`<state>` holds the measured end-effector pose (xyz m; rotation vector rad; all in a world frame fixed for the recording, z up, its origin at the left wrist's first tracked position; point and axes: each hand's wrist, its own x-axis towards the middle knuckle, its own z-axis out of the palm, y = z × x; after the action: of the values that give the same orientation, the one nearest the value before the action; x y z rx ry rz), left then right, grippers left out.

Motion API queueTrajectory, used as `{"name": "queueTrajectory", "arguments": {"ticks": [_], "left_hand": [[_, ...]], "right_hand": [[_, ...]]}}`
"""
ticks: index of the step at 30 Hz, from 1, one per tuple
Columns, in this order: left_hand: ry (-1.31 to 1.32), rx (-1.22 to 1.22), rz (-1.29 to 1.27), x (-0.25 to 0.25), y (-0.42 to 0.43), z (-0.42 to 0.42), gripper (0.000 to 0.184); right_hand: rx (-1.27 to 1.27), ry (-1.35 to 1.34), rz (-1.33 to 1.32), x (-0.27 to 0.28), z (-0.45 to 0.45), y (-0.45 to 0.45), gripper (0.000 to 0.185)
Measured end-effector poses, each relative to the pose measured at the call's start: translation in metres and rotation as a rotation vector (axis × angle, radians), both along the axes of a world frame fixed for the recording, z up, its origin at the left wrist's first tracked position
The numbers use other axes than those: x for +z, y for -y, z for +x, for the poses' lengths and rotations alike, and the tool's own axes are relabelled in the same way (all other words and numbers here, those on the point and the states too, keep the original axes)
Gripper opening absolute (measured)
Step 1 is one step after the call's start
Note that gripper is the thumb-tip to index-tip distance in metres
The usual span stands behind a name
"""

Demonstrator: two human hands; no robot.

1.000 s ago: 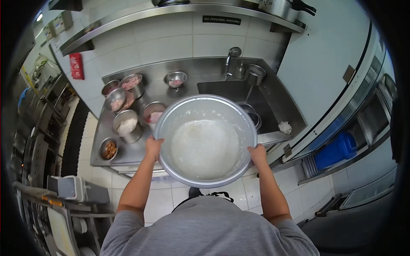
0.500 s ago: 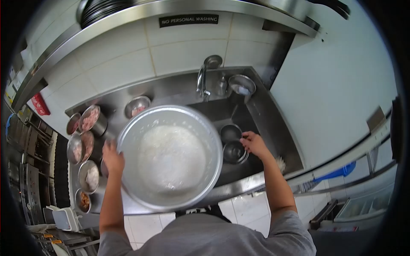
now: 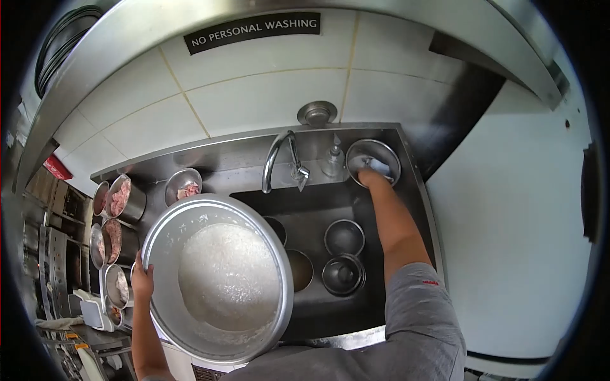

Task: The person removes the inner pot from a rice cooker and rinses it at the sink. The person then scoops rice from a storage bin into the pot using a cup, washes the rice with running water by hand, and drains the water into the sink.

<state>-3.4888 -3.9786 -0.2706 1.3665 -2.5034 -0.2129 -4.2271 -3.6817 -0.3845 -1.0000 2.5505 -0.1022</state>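
A large metal basin [image 3: 216,209] with whitish, foamy contents [image 3: 232,276] is tilted at the sink's left front edge. My left hand [image 3: 143,279] is closed on the basin's left rim. My right hand [image 3: 368,176] reaches into a round steel bowl [image 3: 391,152] at the sink's back right corner. Beside its fingers lies a pale, bluish-white item [image 3: 379,166]; the fingertips are hidden in the bowl, so I cannot tell whether they hold it. A clear pump bottle [image 3: 333,159] stands left of that bowl.
The dark sink [image 3: 318,203] holds several metal bowls [image 3: 344,237]. A curved faucet [image 3: 269,166] rises behind it. Steel containers of raw meat [image 3: 119,198] line the counter's left end, with a small meat bowl [image 3: 184,184] nearby. A metal shelf [image 3: 356,5] runs overhead.
My right hand has let go of the basin's right rim and moved across the sink into the back bowl. The basin has shifted left, with my left hand still at its rim. The view has moved closer.
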Motion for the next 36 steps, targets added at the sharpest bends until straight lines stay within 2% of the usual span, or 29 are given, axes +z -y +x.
{"name": "queueTrajectory", "arguments": {"ticks": [1,3,7,9,10,12,13,15,16,17,18,20,21,24,25,26,28,29,31,32,34,35,36], "left_hand": [[-0.012,0.057,0.097,0.008,-0.004,-0.005,0.061],[-0.032,0.06,0.103,0.014,-0.007,-0.009,0.061],[-0.059,0.01,0.052,-0.002,0.0,0.001,0.059],[-0.067,-0.002,0.047,-0.002,0.001,0.001,0.059],[-0.066,0.013,0.066,-0.002,0.001,0.001,0.059],[-0.064,0.025,0.086,-0.001,0.001,0.001,0.059],[-0.067,0.018,0.079,-0.002,0.002,0.001,0.059],[-0.066,0.012,0.078,-0.001,0.002,0.002,0.059],[-0.056,0.03,0.066,-0.002,0.002,0.001,0.059],[-0.042,0.048,0.056,-0.003,0.001,0.002,0.059],[-0.041,0.047,0.059,-0.001,-0.001,0.001,0.059],[-0.076,0.049,0.105,0.007,-0.006,-0.006,0.059],[-0.073,0.044,0.105,0.006,-0.006,-0.005,0.059],[-0.108,0.066,0.131,0.004,0.0,-0.004,0.059],[-0.103,0.045,0.112,0.003,0.002,-0.003,0.059],[-0.098,0.027,0.097,0.001,0.001,-0.001,0.06],[-0.074,0.032,0.076,0.003,-0.001,-0.001,0.06],[-0.079,0.039,0.09,0.005,-0.003,-0.002,0.06],[-0.045,0.026,0.073,0.003,-0.001,-0.002,0.057],[-0.048,0.029,0.073,-0.001,0.001,0.0,0.057],[-0.046,0.031,0.086,-0.001,0.002,0.001,0.058],[-0.044,0.034,0.085,-0.001,0.002,0.0,0.058],[-0.061,0.021,0.057,-0.001,0.001,-0.001,0.058]], "right_hand": [[0.011,-0.006,-0.001,-0.003,-0.003,0.003,0.037],[-0.01,-0.08,0.063,-0.007,-0.006,0.006,0.041],[-0.061,-0.05,0.156,-0.004,-0.02,0.006,0.04],[-0.058,-0.086,0.351,-0.001,-0.027,0.013,0.036],[-0.055,-0.078,0.358,0.008,-0.018,0.013,0.036],[-0.105,-0.317,0.228,0.035,0.005,0.015,0.033],[-0.103,-0.319,0.228,0.03,0.003,0.013,0.033],[-0.035,-0.155,0.101,0.009,0.001,-0.005,0.043],[-0.003,-0.074,0.038,0.029,0.016,-0.007,0.049],[-0.037,0.451,0.235,0.063,0.009,0.006,0.057],[-0.038,0.452,0.239,0.057,0.007,0.004,0.057],[0.027,0.258,-0.217,0.029,-0.006,0.007,0.052],[0.095,-0.013,-0.16,0.024,0.001,0.011,0.042],[0.073,-0.029,-0.105,0.039,0.008,0.013,0.035],[-0.055,-0.133,-0.163,0.075,0.027,0.013,0.032],[-0.048,-0.132,-0.163,0.08,0.024,0.014,0.032],[-0.438,-0.25,-0.144,0.082,0.003,0.004,0.025],[-0.437,-0.249,-0.138,0.079,-0.004,0.0,0.025],[-0.192,-0.125,0.144,0.065,-0.026,-0.004,0.021],[-0.189,-0.127,0.144,0.056,-0.035,-0.008,0.021],[-0.125,-0.288,-0.101,0.038,-0.043,-0.016,0.023],[-0.123,-0.286,-0.102,0.03,-0.039,-0.019,0.023],[-0.071,-0.259,0.025,0.022,-0.031,-0.023,0.024]]}}
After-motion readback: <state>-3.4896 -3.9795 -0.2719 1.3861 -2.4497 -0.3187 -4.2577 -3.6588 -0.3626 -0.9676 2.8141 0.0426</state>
